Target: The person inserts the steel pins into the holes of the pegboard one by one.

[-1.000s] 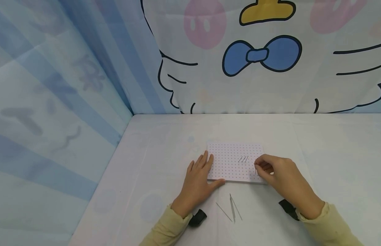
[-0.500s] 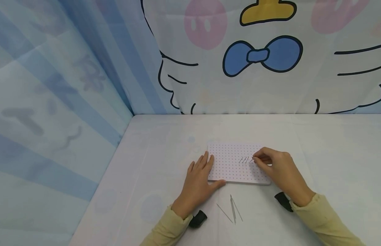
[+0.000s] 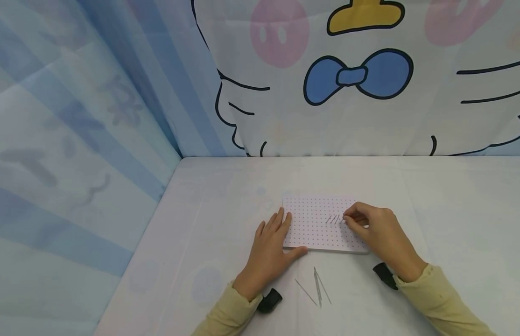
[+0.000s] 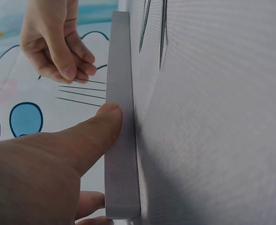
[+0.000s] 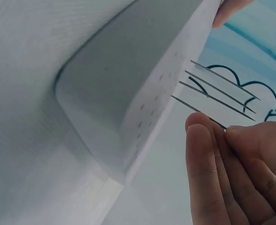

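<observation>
A white board [image 3: 310,235] dotted with rows of small holes lies flat on the table. My left hand [image 3: 266,256] rests spread over its left edge, the thumb [image 4: 93,136] pressed along the near side in the left wrist view. Thumb and fingertips of my right hand [image 3: 379,235] pinch a thin metal needle [image 5: 182,102], its lower end at the board's surface. Three similar needles [image 3: 332,219] stand in the board in a row just left of it. The top of the held needle is hidden by the fingers.
Several loose needles [image 3: 306,292] lie on the white tablecloth [image 3: 218,205] in front of the board. A black wrist piece [image 3: 270,301] sits at the left cuff, another [image 3: 385,276] at the right. A printed curtain [image 3: 285,116] hangs behind the table.
My right hand has moved up and slightly left from the board's right side, bringing its needle into line with the standing ones, then barely shifted. My left hand stays put.
</observation>
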Available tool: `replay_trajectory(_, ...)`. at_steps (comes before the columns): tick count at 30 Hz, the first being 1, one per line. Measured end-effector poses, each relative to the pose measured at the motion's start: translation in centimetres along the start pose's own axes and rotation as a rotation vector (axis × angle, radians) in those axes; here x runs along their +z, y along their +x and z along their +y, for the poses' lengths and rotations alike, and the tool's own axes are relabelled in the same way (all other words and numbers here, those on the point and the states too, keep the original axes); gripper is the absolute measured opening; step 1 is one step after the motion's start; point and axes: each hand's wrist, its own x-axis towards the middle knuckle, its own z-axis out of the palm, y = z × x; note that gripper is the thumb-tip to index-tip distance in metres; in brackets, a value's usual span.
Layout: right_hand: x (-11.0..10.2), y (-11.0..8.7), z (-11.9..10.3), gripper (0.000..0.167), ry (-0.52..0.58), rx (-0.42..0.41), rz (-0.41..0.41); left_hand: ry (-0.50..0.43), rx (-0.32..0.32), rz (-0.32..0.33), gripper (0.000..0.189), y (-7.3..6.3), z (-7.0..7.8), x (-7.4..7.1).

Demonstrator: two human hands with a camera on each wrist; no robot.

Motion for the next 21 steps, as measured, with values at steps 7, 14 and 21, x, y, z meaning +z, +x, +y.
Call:
replay_trajectory(7, 0.2, 0.2, 0.1, 0.005, 0.005, 0.014, -0.025, 0.007, 0.000, 0.002, 0.092, 0.0, 0.0, 0.0)
replay_trajectory(14, 0.3, 0.3, 0.2, 0.005, -0.063, 0.052, -0.057, 0.009, 0.002, 0.002, 0.091, 0.0, 0.0, 0.0)
replay_trajectory(21, -0.2, -0.7, -0.8, 0.005, -0.120, 0.105, -0.075, 0.001, -0.001, 0.000, 0.091, 0.0, 0.1, -0.1)
